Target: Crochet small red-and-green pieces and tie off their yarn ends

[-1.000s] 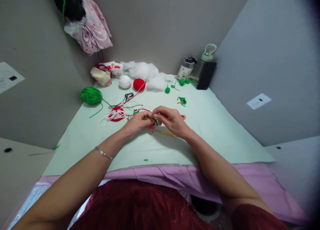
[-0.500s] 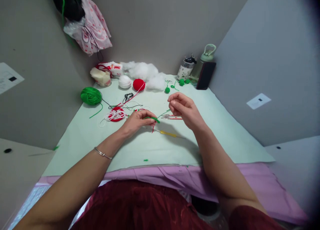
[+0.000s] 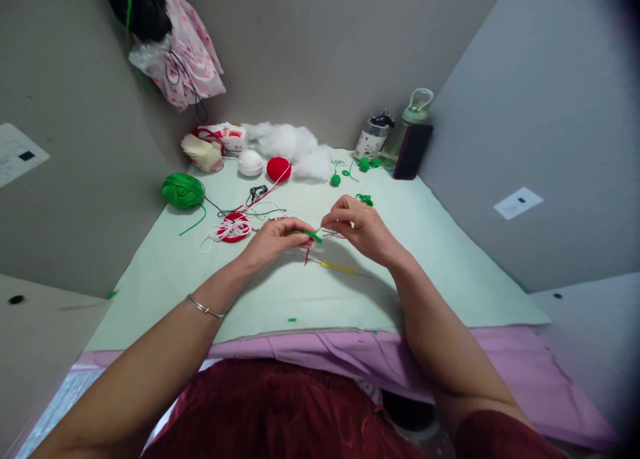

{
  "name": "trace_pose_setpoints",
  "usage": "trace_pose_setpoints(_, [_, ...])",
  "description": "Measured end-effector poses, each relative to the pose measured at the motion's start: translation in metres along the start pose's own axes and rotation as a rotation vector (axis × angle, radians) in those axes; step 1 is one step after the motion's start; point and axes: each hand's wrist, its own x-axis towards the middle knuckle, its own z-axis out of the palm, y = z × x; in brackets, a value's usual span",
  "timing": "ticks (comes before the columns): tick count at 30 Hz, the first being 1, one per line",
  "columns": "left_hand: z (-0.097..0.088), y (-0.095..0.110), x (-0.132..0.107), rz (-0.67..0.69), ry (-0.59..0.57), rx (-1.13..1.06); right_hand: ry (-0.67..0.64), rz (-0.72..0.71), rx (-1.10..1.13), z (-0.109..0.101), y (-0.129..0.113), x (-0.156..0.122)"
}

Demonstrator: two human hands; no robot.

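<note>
My left hand [image 3: 275,242] pinches a small green crocheted piece [image 3: 314,235] between thumb and fingers, just above the table. A short red yarn end [image 3: 307,256] hangs below these fingers. Close by on the right, my right hand [image 3: 361,227] is closed in a pinch at the green yarn coming from the piece; whether a needle is there too is too small to tell. Thread snips [image 3: 331,234] lie partly hidden behind my right hand. In front of both hands rests a crochet hook [image 3: 337,267] with a yellow handle.
A red-and-white yarn piece [image 3: 234,227] and a green yarn ball [image 3: 183,191] lie left. White stuffing [image 3: 290,142], a white ball [image 3: 250,163] and a red ball [image 3: 279,170] sit behind. A phone [image 3: 413,151] leans on a bottle [image 3: 415,109] at the back right.
My right hand has moved down and left, close to the green piece. A green bit behind it now shows. My left hand keeps its place and its hold.
</note>
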Motion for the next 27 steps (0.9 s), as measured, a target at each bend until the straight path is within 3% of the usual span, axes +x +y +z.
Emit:
trace_pose_setpoints(14, [-0.0002,-0.0020,0.0004,-0.011,-0.008,0.001,-0.003,-0.112,-0.003,0.0026,0.0022,0.0004])
trace_pose_setpoints(27, [-0.0010,-0.0020,-0.0002,-0.037,-0.039,-0.023,-0.047,-0.107,0.020,-0.0007,-0.0004,0.0002])
